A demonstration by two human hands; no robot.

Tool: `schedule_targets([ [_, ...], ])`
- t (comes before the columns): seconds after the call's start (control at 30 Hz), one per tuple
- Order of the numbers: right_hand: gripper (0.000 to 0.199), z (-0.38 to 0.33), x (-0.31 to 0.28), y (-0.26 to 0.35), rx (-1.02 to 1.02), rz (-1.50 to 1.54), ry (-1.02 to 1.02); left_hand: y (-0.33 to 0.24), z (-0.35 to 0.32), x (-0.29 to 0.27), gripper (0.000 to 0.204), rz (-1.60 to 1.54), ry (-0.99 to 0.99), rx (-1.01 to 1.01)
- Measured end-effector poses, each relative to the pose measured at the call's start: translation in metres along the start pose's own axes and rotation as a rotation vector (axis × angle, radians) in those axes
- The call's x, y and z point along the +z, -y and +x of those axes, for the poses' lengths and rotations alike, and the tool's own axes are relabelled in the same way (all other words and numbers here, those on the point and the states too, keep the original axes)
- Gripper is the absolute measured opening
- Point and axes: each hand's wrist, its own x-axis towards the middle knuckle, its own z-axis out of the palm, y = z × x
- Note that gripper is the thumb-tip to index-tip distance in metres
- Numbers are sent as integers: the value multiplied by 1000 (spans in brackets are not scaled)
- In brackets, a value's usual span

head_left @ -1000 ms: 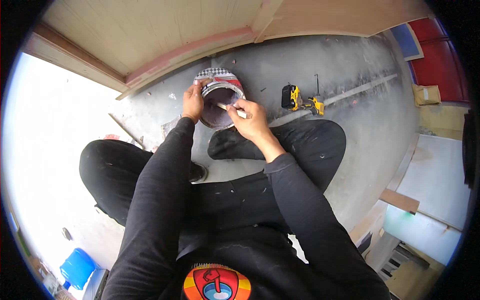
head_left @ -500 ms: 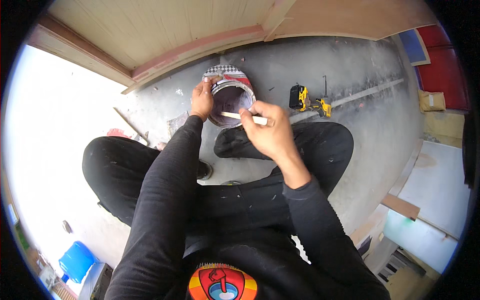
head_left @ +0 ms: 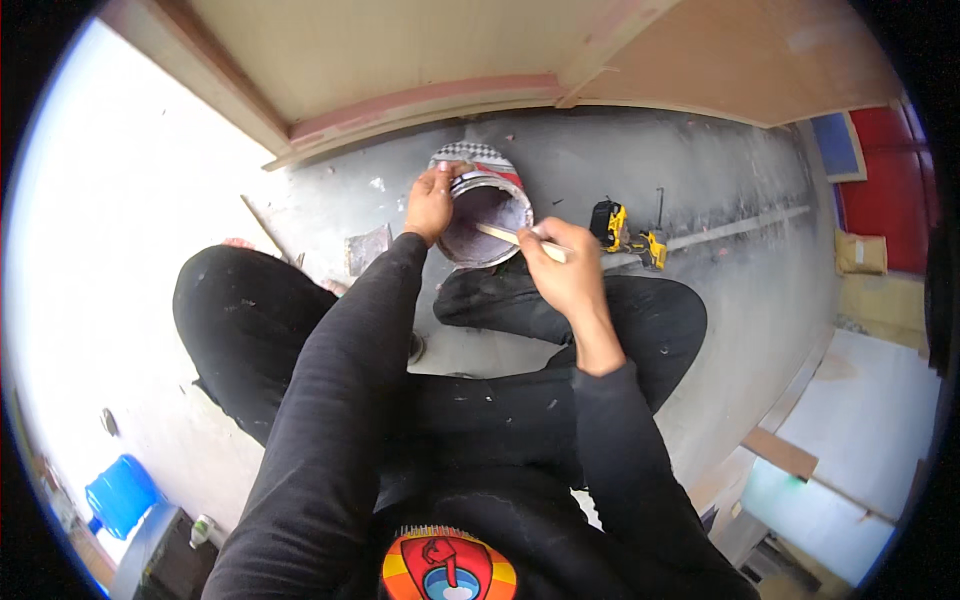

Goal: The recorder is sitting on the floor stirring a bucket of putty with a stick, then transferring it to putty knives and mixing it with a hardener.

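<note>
A round can (head_left: 484, 178) with a checkered and red label tilts its opening toward me on the floor between my knees. Its inside is smeared with a greyish-mauve paste. My left hand (head_left: 430, 205) grips the can's left rim, fingers bent over the edge. In my right hand (head_left: 562, 262) is a pale wooden stick (head_left: 500, 235), pinched between thumb and fingers. The stick's far end reaches into the can; its very tip is hard to make out against the paste.
A yellow and black cordless drill (head_left: 630, 235) lies right of the can. A wooden panel (head_left: 430, 60) stands along the far side. At the left are a flat square scrap (head_left: 368, 250) and a thin strip (head_left: 262, 225). A blue water jug (head_left: 122, 495) is at lower left.
The view has shifted a little, so the can and the drill appear lower and farther right. Both hands keep their grips; the stick has tilted slightly inside the can.
</note>
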Motion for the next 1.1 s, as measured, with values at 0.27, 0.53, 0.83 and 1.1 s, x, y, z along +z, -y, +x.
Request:
schedule_targets([
  [0.27,17,7,5,-12,-83,-4,95,6,5,4,46,157,2,72],
  [0.53,21,12,4,-5,-81,-104,89,2,3,6,50,178,54,90],
  [0.83,13,-2,-7,-2,-314,-84,324,7,7,21,45,365,-11,35],
  [1.1,13,-2,-7,15,-251,-167,354,0,7,18,45,302,-16,101],
])
